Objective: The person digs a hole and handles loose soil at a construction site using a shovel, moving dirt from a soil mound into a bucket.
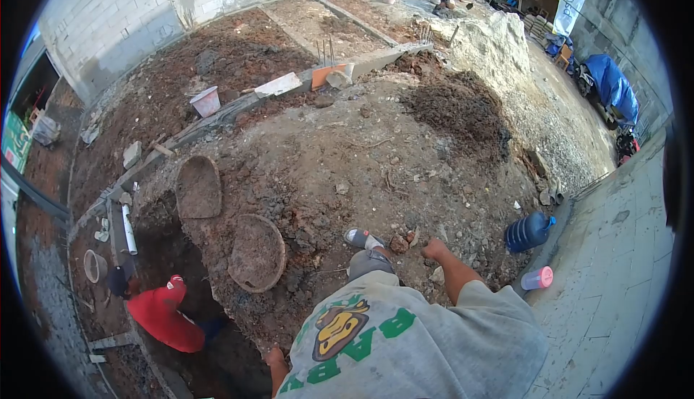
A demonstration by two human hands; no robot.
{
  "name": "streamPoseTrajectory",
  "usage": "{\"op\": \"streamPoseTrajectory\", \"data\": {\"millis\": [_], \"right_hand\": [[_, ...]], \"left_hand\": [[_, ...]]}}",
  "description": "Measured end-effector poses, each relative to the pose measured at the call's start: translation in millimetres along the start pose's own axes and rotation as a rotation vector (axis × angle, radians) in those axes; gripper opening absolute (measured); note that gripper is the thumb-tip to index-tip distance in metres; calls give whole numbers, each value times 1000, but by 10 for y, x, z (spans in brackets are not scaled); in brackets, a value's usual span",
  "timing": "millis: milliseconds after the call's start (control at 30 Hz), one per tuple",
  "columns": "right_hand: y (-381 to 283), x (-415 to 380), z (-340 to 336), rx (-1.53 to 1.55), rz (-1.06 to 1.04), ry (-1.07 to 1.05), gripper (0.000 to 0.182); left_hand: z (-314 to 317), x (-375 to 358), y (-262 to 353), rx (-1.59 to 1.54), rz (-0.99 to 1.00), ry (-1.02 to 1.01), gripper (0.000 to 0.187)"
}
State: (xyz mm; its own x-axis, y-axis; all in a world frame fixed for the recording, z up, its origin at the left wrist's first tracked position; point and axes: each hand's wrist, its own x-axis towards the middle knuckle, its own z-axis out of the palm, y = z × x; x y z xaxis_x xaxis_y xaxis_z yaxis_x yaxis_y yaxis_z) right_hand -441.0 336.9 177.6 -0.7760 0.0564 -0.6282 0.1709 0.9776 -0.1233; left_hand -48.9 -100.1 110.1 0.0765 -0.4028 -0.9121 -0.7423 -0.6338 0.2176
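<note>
Soil [253, 258] is still to be emptied from two shallow baskets [283, 256] [219, 188] beside the opened pit [163, 241]. Whether fingers are clenched or released cannot be told for the left hand [275, 356] or right hand [434, 249].

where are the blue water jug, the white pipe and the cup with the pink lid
blue water jug [527, 232]: head view, middle of its side
white pipe [129, 230]: head view, middle of its length
cup with the pink lid [532, 280]: head view, side of its body

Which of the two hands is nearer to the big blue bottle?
Right hand: it is left of the blue bottle; the left hand is much farther, across the grey shirt.
</note>
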Motion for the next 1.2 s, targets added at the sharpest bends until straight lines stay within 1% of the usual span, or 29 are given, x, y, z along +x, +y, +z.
{"op": "streamPoseTrajectory", "data": {"millis": [100, 167, 233, 267, 333, 367, 433, 467, 500, 567, 633, 667, 733, 767, 833, 867, 900, 967, 1033, 1200], "right_hand": [[-83, -26, -70, -14, 9, -2, 37], [-117, 19, -57, -4, 14, 12, 37], [-193, -13, -101, 6, 22, 27, 37], [-236, -45, -139, -4, -6, 19, 38], [-271, -70, -159, -15, -36, 10, 38], [-274, -67, -149, 10, -43, 19, 39], [-280, -63, -139, 34, -52, 29, 39], [-283, -66, -134, 22, -61, 35, 39], [-281, -74, -120, 10, -70, 39, 39], [-277, -78, -119, -23, -88, 2, 39], [-265, -80, -98, -57, -105, -30, 39], [-256, -78, -66, -31, -83, -3, 39], [-259, -86, -55, -7, -60, 23, 38], [-269, -95, -63, 8, -63, 16, 38], [-274, -91, -68, 21, -66, 7, 38], [-273, -75, -64, 27, -68, 16, 38], [-277, -65, -59, 34, -70, 23, 38], [-320, -64, -88, 27, -71, 28, 38], [-349, -68, -132, 27, -66, 44, 38], [-414, -142, -183, 7, -64, 45, 39]], "left_hand": [[-3, 194, -15, 0, 127, 44, 59], [11, 582, -42, 95, 216, 170, 61], [35, 700, -26, 193, 304, 295, 62], [25, 745, -43, 192, 304, 295, 62], [15, 584, 53, 54, 322, 193, 67], [12, 686, -9, 53, 323, 194, 67], [34, 726, -81, 262, 364, 308, 66], [27, 744, -122, 262, 363, 309, 66], [44, 448, -69, 261, 341, 222, 64], [6, 430, -109, 261, 313, 136, 62], [-58, 779, -217, 650, 153, 227, 51], [-56, 763, -251, 650, 151, 226, 51], [-36, 704, -382, -85, 7, -4, 47], [-15, 686, -422, -85, 5, -4, 47], [82, 388, -272, -283, 23, 27, 43], [117, 140, -98, -285, 21, 27, 43], [145, -151, 119, -101, 88, 118, 43], [116, -174, 125, 85, 141, 213, 42], [118, 55, 82, -209, 192, 104, 46], [102, 284, -2, -181, 195, 119, 44]]}}
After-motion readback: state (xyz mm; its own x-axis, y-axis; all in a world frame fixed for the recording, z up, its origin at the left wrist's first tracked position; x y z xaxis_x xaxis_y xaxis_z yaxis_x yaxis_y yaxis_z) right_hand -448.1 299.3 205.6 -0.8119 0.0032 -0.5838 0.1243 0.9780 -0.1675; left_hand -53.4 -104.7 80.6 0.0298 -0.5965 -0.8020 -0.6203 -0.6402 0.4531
